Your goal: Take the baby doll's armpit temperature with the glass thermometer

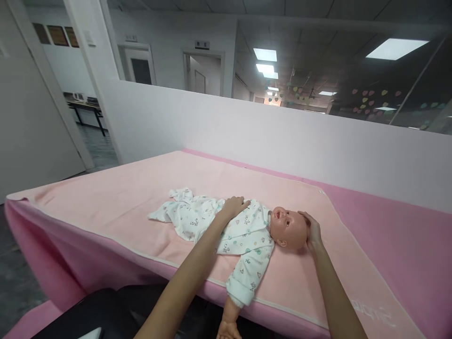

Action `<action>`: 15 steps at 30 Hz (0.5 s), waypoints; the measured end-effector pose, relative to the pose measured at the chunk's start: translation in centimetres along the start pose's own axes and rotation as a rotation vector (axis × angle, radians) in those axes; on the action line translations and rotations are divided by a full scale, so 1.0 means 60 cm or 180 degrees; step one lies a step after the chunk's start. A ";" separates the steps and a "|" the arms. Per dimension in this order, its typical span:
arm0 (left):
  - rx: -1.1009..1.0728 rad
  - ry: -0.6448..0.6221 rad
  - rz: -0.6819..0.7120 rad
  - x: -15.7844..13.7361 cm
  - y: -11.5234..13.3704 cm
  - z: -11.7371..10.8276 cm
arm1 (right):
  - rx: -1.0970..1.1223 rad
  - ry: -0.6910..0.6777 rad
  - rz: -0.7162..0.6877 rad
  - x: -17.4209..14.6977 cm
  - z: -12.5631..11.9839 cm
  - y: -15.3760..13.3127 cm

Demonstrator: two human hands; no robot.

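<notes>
A baby doll in a white printed onesie lies on its back on a pink blanket. Its bald head points right and its footed legs point left. One doll arm hangs over the near edge of the table. My left hand rests flat on the doll's belly, fingers stretched out. Against the crown of the head, my right hand lies cupped, fingers loosely curved and not closed round it. The doll's far arm is hidden from view.
A darker pink cover shows beyond the blanket. Behind the table runs a white low wall with glass above it. At left are a door and a doorway to a desk. Black-clothed legs sit below the near edge.
</notes>
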State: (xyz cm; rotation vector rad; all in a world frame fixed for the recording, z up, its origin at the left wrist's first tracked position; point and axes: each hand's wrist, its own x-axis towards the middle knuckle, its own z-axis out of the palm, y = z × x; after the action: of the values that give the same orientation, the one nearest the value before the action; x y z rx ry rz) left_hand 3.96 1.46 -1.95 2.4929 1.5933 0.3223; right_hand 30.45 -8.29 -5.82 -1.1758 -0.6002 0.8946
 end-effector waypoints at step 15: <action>-0.0042 0.0043 -0.0037 0.013 -0.013 0.013 | -0.0630 -0.0622 -0.0718 -0.007 0.015 -0.012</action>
State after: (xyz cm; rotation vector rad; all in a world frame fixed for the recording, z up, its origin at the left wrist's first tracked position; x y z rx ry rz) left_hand 3.79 2.45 -2.82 2.4760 1.6050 0.3475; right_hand 29.72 -8.24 -4.83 -1.1764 -0.9787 0.7742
